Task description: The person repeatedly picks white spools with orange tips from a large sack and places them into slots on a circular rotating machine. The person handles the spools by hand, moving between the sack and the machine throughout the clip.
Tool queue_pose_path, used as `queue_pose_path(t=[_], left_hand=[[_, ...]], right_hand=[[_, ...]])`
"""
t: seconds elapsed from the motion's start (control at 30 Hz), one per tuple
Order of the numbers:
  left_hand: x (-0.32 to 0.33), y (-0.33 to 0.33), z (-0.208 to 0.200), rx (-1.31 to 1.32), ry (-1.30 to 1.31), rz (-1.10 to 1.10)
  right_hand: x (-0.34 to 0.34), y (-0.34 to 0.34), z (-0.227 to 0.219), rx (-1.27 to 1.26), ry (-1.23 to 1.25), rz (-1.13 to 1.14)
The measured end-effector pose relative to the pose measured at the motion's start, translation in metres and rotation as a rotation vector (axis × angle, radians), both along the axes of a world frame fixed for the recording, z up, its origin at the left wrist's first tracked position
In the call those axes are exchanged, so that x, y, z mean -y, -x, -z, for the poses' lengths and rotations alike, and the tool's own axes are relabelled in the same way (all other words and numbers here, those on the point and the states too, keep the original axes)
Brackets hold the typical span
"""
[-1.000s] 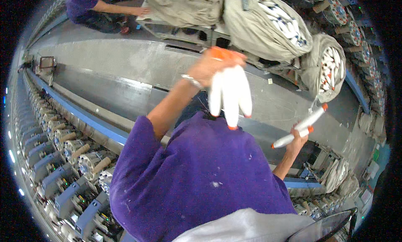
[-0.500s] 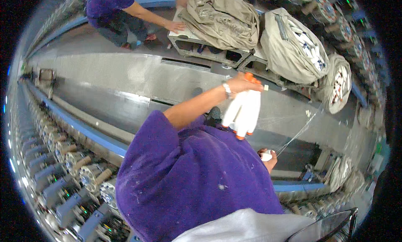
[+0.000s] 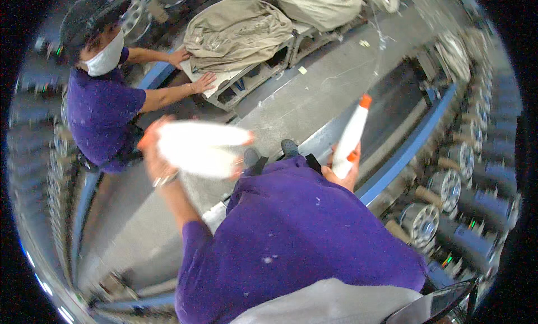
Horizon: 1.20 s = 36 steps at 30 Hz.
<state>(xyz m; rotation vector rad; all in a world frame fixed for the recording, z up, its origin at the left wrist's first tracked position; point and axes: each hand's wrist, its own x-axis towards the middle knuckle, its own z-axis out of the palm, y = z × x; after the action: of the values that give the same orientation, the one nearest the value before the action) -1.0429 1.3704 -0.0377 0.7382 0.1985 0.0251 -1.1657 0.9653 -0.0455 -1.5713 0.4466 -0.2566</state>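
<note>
My left hand (image 3: 155, 162) is closed around the ends of several white yarn bobbins (image 3: 199, 147) with orange tips. These bobbins lie sideways in front of my body on the left and are smeared by motion. On the right, my right hand (image 3: 347, 177) grips a white yarn bobbin (image 3: 353, 131), its orange tip pointing up and away. A second orange end (image 3: 352, 156) shows beside my right fingers; how much of another bobbin sits there is hidden.
A co-worker (image 3: 106, 108) stands at the left, hands on a cart (image 3: 224, 94) bearing a beige cloth sack (image 3: 238, 35). Another beige sack (image 3: 319, 7) lies beyond. Machine rows with spindles (image 3: 423, 223) and a blue rail (image 3: 412, 147) line the aisle.
My left hand has swung leftward with its bobbins. My right hand now shows a bobbin upright. The view has turned, bringing the co-worker more fully into sight.
</note>
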Motion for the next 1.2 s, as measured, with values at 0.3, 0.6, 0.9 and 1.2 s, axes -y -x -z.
queue_pose_path(t=[0.3,0.6,0.9,1.2], left_hand=[[-0.142,0.108,-0.059,-0.032,-0.46,0.028],[-0.027,0.067,-0.081,0.279,-0.403,0.458],[-0.065,0.057,-0.055,0.087,-0.255,0.022],[-0.135,0.139,-0.127,-0.301,-0.884,-0.271]], right_hand=[[-0.161,-0.028,-0.052,0.315,0.245,-0.855],[-0.192,-0.073,-0.034,0.105,-0.115,-1.145],[-0.088,-0.039,0.01,-0.224,-0.439,-0.658],[0.114,-0.106,-0.08,0.278,0.687,0.465]])
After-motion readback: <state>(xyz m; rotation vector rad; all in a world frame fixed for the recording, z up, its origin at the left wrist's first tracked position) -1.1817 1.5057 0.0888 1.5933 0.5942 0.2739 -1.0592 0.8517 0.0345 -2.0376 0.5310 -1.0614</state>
